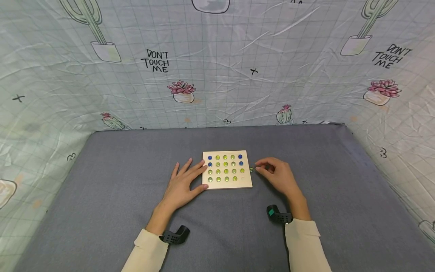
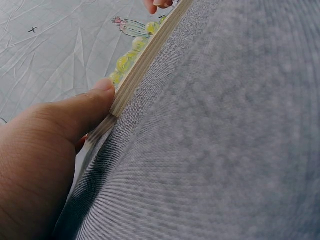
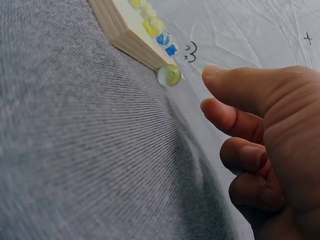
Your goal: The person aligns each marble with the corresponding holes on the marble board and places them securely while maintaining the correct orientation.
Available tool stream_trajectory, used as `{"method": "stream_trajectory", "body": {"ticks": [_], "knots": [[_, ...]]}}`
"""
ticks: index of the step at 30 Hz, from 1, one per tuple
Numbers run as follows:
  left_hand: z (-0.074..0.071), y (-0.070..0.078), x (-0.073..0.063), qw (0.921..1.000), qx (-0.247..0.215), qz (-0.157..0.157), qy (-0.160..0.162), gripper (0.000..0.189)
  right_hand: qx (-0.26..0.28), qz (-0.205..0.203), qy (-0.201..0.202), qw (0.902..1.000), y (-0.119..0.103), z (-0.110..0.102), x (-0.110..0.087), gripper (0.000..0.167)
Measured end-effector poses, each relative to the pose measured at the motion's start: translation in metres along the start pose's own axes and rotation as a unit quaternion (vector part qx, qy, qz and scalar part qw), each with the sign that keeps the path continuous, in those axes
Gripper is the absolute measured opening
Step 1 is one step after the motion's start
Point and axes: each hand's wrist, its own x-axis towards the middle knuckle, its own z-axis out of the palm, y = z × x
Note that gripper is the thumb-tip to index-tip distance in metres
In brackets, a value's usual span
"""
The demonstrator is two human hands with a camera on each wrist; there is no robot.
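A pale wooden board [image 1: 222,184] lies flat on the cloth, with rows of glass marbles set in its top. Most marbles are yellow-green; several blue ones [image 1: 240,156] are at the far corners. One bare hollow shows at the near right corner. My left hand [image 1: 180,190] rests at the board's left side, fingers spread on its edge and thumb [image 2: 102,95] on the near left corner. Against or beside the right edge lies a loose yellow-green marble [image 3: 170,75]. My right hand [image 1: 276,175] hovers just right of it, fingers loosely bent, thumb and forefinger apart, holding nothing.
Grey cloth [image 1: 136,158] covers the table around the board. Behind and at both sides hangs a white printed sheet [image 1: 221,90] with cactus drawings. Each wrist wears a black camera band, the left one [image 1: 175,235] and the right one [image 1: 278,214].
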Motion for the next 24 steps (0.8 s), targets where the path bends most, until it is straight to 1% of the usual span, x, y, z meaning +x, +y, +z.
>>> {"method": "stream_trajectory", "body": {"ticks": [8, 16, 24], "knots": [[0.0, 0.0, 0.0, 1.0, 0.002, -0.002, -0.002, 0.063, 0.002, -0.003, -0.012, 0.9999, 0.005, 0.006, 0.0, 0.011], [0.0, 0.001, 0.0, 1.0, 0.002, 0.002, 0.001, 0.063, 0.015, 0.013, -0.013, 0.9997, 0.007, 0.008, -0.001, 0.014], [0.0, 0.001, -0.001, 1.0, 0.003, 0.001, 0.003, 0.063, -0.001, 0.002, -0.021, 0.9998, 0.007, 0.011, 0.0, 0.017]]}}
